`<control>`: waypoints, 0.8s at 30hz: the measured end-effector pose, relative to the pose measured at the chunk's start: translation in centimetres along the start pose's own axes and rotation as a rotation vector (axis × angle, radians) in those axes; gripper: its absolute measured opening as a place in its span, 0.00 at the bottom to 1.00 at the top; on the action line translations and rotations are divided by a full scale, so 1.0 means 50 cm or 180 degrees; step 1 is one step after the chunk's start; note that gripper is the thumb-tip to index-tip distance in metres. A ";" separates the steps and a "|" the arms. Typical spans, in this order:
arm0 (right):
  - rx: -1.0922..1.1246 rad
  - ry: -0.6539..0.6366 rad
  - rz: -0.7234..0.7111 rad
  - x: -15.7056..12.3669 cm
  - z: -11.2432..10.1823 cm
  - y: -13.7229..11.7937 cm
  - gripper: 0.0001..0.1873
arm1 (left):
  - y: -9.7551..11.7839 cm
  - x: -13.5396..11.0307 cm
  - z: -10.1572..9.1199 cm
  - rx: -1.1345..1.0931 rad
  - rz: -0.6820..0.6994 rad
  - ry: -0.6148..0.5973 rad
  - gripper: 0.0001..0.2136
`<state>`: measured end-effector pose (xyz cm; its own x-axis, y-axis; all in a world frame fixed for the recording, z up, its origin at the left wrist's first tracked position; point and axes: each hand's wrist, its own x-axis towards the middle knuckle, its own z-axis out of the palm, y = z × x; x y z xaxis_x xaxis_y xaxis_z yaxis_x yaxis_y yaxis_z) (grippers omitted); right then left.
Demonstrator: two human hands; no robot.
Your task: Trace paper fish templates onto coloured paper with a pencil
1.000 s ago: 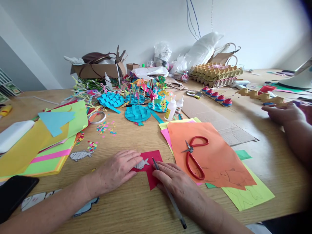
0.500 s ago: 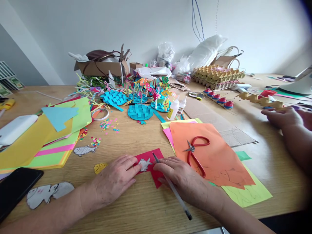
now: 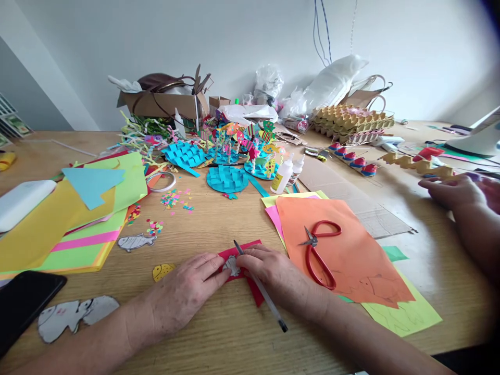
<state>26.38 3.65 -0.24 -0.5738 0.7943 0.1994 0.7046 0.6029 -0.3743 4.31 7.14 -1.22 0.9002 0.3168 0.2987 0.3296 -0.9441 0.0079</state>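
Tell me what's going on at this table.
The person's left hand rests on red paper, by a small grey fish cutout lying on it. The right hand holds a slanted pen over the paper. Red-handled scissors lie open on orange paper. At far right, another person's hand is visible.

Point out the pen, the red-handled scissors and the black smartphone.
Pen (image 3: 270, 303): head view, on its barrel.
Red-handled scissors (image 3: 313, 241): head view, pivot.
Black smartphone (image 3: 29, 308): head view, upper face.
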 end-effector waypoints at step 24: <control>0.0502 0.0606 -0.0417 0.011 0.045 0.014 0.06 | -0.003 -0.012 0.006 0.0196 -0.0049 0.0009 0.20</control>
<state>25.63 4.33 -2.41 -0.5564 0.7190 0.4165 0.5471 0.6943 -0.4676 3.81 7.12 -1.68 0.8942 0.3308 0.3017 0.3603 -0.9317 -0.0462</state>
